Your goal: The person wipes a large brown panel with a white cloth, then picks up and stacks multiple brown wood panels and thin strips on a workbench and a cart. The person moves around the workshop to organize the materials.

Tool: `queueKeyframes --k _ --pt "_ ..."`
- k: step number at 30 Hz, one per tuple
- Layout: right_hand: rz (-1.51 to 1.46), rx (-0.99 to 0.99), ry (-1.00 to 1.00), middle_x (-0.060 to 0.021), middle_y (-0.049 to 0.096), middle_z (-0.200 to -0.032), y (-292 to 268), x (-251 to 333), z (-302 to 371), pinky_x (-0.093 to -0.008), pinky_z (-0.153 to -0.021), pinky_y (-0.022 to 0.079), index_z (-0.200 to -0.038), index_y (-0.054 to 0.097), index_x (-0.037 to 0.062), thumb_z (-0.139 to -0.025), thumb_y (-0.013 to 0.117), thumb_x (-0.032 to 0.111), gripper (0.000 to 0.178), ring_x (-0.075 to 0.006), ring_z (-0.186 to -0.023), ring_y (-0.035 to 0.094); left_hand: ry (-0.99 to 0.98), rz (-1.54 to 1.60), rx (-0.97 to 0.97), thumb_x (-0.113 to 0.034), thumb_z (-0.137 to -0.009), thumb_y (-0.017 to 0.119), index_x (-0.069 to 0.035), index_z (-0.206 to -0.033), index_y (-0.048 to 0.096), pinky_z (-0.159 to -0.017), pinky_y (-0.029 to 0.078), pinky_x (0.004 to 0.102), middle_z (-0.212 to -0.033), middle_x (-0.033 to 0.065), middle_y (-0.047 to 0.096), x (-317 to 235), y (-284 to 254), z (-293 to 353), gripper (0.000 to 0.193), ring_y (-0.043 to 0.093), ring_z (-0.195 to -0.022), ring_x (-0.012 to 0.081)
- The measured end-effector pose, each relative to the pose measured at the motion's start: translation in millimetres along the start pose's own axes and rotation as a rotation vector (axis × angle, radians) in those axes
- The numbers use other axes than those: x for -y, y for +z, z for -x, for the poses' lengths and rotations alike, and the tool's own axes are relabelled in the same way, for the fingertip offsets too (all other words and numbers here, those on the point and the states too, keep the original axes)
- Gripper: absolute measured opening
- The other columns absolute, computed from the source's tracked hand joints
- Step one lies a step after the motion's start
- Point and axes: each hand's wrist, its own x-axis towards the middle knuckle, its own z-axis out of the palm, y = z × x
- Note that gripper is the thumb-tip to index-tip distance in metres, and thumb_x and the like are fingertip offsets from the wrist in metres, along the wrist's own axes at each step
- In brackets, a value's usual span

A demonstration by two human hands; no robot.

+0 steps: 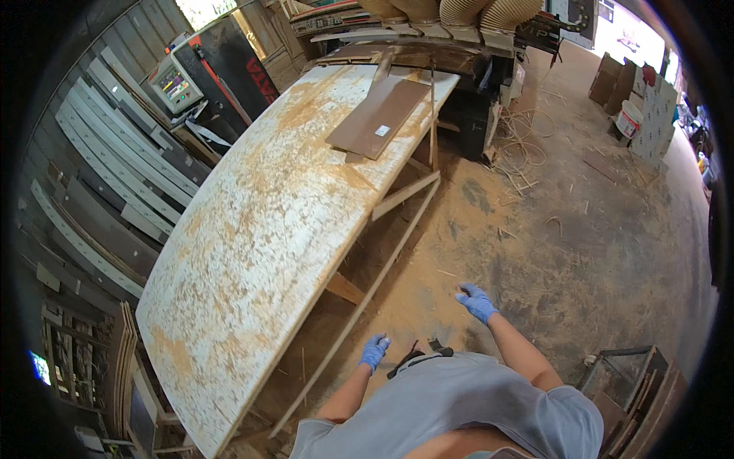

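Observation:
My left hand (374, 352), in a blue glove, hangs beside the near right edge of the long table (252, 252). Its fingers are loosely bent and a little apart, with nothing seen in them. Farther right, my right hand (477, 303) wears the same kind of glove and is held out over the floor, thumb and fingers apart, holding nothing. Neither hand touches the table. A brown rectangular board (376, 118) with a small white label lies at the table's far end, in front of the machine (451, 57).
Sawdust and wood strips (524, 145) litter the floor. A control panel (174, 83) stands left of the table, by long boards (126, 145) leaning on the wall. Ribbed hoses (462, 14) rise above the machine. A white bucket (629, 118) stands at far right; a metal frame cart (623, 367) is near right.

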Motion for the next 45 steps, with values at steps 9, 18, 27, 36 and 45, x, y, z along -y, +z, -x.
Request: queueKeyframes --k 9,18,27,36,45 --pt "-0.331 0.087 0.113 -0.0079 0.055 -0.120 24.4 130.4 -208.3 -0.0310 -0.086 0.043 -0.132 0.046 0.0043 -0.082 0.065 0.037 0.062 -0.0195 -0.103 0.053 0.279 0.357 -0.089 -0.026 -0.087 0.064 -0.004 -0.131 0.045 -0.082 0.047 0.0297 -0.118 0.0072 0.054 -213.8 -79.4 -112.5 0.052 0.052 -0.103 0.0154" --pt "-0.630 -0.130 0.251 -0.0006 0.055 -0.112 7.0 212.7 -524.2 -0.0387 -0.072 0.044 -0.143 0.026 0.0145 -0.080 0.067 0.038 0.079 -0.0142 -0.085 0.055 0.292 0.519 -0.133 -0.031 -0.085 0.063 -0.015 -0.139 0.031 -0.083 0.043 0.0339 -0.117 0.0073 0.056 -411.9 -108.2 -302.4 0.065 0.054 -0.103 0.0165" --pt "-0.843 -0.154 0.488 -0.0114 0.057 -0.110 36.6 213.3 -690.4 -0.0429 -0.086 0.043 -0.112 0.056 0.0096 -0.076 0.070 0.036 0.047 -0.0255 -0.095 0.054 0.294 0.503 -0.348 -0.036 -0.081 0.064 -0.010 -0.134 0.036 -0.067 0.040 0.0252 -0.096 0.0030 0.056 -464.1 -165.7 -503.2 0.064 0.047 -0.072 0.0137" --pt "-0.908 0.135 0.360 -0.0013 0.063 -0.080 -8.2 235.1 -686.0 -0.0294 -0.049 0.041 -0.094 0.062 0.0170 -0.080 0.067 0.043 0.030 -0.0115 -0.051 0.048 0.617 0.175 -0.395 -0.011 -0.074 0.065 -0.001 -0.121 0.051 -0.077 0.049 0.0307 -0.105 0.0121 0.061 -474.6 -149.0 -493.7 0.050 0.059 -0.090 0.0238" --pt "-1.160 0.357 0.180 -0.0160 0.061 -0.111 -121.5 274.6 -608.4 -0.0408 -0.087 0.050 -0.120 0.052 -0.0020 -0.085 0.063 0.024 0.045 -0.0274 -0.098 0.061 0.432 -0.769 -0.647 -0.045 -0.057 0.076 -0.003 -0.120 0.051 -0.091 0.043 0.0421 -0.109 0.0195 0.057 -504.1 -117.6 -471.5 0.079 0.054 -0.103 0.0356"
